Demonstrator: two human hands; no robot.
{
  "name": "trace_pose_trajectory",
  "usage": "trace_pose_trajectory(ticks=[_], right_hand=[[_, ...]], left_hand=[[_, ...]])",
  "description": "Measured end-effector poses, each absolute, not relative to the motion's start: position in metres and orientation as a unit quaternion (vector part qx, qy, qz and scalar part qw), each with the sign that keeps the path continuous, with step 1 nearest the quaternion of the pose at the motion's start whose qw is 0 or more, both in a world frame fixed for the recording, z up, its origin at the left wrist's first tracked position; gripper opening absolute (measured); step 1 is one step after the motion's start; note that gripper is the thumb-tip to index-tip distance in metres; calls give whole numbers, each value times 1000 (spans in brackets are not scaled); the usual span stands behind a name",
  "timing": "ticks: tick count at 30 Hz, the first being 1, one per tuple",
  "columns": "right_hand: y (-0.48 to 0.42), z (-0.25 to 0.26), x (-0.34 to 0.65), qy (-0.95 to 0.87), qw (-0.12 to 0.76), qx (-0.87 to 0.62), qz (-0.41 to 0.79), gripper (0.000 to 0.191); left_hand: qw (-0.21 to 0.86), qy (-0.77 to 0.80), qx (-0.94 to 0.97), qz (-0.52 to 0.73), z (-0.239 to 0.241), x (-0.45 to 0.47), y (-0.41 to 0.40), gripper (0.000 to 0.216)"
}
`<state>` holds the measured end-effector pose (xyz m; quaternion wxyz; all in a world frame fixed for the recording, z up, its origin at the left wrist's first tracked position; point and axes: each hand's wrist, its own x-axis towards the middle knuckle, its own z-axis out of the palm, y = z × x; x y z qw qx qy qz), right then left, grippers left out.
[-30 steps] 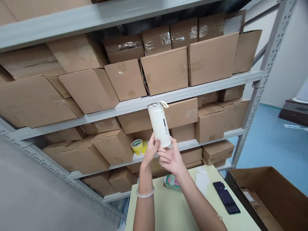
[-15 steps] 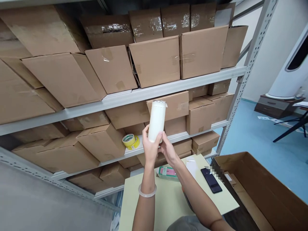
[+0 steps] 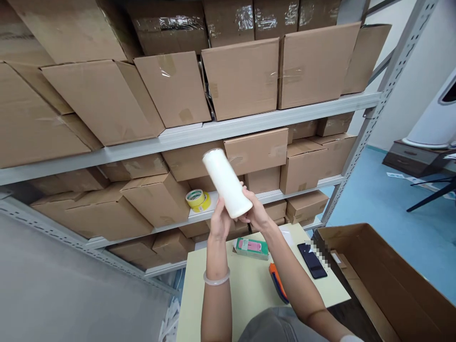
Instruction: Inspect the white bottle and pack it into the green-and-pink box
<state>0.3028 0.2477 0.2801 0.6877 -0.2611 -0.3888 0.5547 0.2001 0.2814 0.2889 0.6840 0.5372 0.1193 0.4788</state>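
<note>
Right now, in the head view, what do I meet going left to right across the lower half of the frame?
White cylindrical bottle → green-and-pink rectangular packet → black smartphone → open brown cardboard box

The bottle (image 3: 227,183) is plain white. The cardboard boxes (image 3: 242,78) are light brown, streaked with shiny clear tape, and the shelf (image 3: 249,124) is pale grey. A roll of tape (image 3: 197,200) shows yellow with a green band. On the pale cream table (image 3: 245,289) lie a green box (image 3: 251,248) with a pink panel, a black phone (image 3: 312,260) and an orange-and-blue handle (image 3: 278,282). The floor (image 3: 370,199) is light blue.
</note>
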Motion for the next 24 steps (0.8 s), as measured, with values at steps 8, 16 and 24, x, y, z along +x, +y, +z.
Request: trace_pose_trajectory(ticks=[8, 16, 24], right_hand=[[252, 248, 286, -403, 648, -334, 553, 52], [230, 240, 264, -460, 665, -369, 458, 57], [235, 236, 259, -342, 687, -265, 584, 41]], left_hand=[[581, 287, 533, 544, 278, 177, 297, 67], [539, 391, 509, 546, 253, 168, 265, 72], [619, 277, 572, 462, 245, 158, 265, 81]])
